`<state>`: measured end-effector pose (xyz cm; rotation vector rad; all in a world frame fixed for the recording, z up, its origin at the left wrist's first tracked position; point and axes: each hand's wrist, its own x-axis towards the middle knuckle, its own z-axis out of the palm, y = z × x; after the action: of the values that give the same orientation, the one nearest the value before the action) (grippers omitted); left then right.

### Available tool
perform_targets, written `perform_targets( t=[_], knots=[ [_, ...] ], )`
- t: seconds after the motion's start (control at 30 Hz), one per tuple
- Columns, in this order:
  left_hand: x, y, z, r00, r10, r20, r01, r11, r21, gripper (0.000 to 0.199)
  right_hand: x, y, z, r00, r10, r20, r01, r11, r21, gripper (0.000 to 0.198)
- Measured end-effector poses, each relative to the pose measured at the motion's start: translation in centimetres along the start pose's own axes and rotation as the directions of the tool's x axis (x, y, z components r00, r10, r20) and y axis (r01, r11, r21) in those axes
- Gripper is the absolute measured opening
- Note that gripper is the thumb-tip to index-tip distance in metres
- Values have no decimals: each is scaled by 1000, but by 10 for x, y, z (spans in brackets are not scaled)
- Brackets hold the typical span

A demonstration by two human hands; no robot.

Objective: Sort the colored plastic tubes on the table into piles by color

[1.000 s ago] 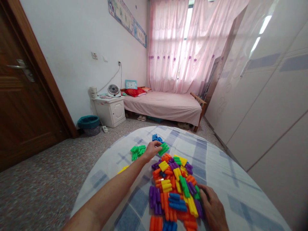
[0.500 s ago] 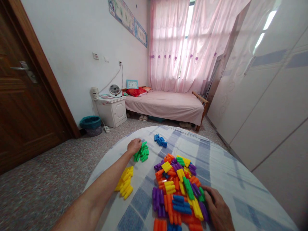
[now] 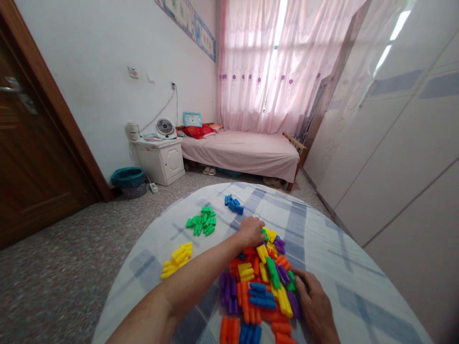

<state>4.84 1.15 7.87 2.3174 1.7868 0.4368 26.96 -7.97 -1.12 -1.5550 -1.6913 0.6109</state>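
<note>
A mixed heap of plastic building blocks (image 3: pixel 247 272), made of joined tubes in orange, yellow, purple, blue and green, lies before me on the table. My left hand (image 3: pixel 252 231) reaches over the heap's far side, its fingers bent onto a green block (image 3: pixel 265 234) that they partly hide. Along the right edge rests my right hand (image 3: pixel 315 298), thumb and forefinger apart, touching the heap near another green block (image 3: pixel 291 281). Sorted by colour, green blocks (image 3: pixel 202 220), blue blocks (image 3: pixel 234 204) and yellow blocks (image 3: pixel 177 259) form separate small groups to the left and beyond.
The round table has a blue-and-white checked cloth (image 3: pixel 340 253). Beyond it stand a bed (image 3: pixel 244 150), a white bedside cabinet (image 3: pixel 161 162) with a fan (image 3: pixel 166 128), and a bin (image 3: pixel 129 181). A wardrobe (image 3: pixel 394 157) lines the right side.
My left hand has moved right, from the green group to the far side of the mixed heap. The green group now lies uncovered. My right hand stays beside the heap; the view has shifted slightly.
</note>
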Motion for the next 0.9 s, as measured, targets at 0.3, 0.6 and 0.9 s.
perform_targets(
  t=[0.3,0.6,0.9],
  knots=[
    [9,-4,10,995,-97,-39,90,985,-148,26,-1,-6,-2,1000,-7,-17,6,1000,-9,39],
    [-44,-100,-46,954,-220,-203,178,962,-206,29,-1,-14,-4,1000,-11,-25,10,1000,-28,38],
    [-71,-156,-61,872,-381,-307,395,919,-18,27,-2,-16,-4,1000,-7,-23,6,999,-53,38]
  ],
)
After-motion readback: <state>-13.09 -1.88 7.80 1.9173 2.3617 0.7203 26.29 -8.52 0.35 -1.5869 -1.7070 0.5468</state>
